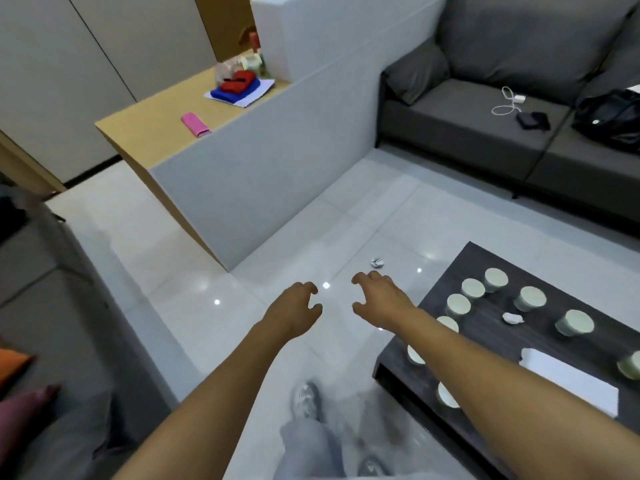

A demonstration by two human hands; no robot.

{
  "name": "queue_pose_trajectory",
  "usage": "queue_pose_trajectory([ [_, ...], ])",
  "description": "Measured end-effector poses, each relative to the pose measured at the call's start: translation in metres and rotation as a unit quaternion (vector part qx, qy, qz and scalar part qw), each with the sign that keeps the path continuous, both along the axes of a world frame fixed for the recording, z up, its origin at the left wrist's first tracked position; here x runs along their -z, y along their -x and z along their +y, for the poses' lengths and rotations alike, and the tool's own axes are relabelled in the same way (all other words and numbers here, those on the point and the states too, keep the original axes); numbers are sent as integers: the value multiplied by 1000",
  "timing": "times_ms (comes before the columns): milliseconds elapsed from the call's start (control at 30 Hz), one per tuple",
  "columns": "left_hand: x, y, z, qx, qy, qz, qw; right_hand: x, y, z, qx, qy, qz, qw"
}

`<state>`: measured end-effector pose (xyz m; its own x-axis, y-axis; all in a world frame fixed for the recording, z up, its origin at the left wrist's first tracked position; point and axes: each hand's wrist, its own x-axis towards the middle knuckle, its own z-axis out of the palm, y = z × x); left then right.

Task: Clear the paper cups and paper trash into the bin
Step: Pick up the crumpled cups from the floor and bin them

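Head view: paper cups (529,298) upright along coffee table's (485,337) left edge, contents indiscernible; left hand (296,308), right hand (379,297) loosely curled, empty.

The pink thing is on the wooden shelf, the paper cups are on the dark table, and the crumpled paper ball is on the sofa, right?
Not quite. The head view shows one crumpled paper ball on the floor, beyond the right hand; another lies on the dark table. The rest is right.
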<state>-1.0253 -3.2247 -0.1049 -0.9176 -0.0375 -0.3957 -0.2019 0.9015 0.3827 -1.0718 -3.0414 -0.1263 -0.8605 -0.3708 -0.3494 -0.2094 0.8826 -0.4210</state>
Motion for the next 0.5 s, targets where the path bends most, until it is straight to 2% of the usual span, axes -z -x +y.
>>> queue_pose_trajectory([
  [333, 24, 274, -76, 131, 31, -25, 991, 35, 209, -45, 165, 1, -46, 985],
  [500, 25, 389, -60, 206, 29, -47, 977, 48, 278, -44, 240, 9, -68, 968],
])
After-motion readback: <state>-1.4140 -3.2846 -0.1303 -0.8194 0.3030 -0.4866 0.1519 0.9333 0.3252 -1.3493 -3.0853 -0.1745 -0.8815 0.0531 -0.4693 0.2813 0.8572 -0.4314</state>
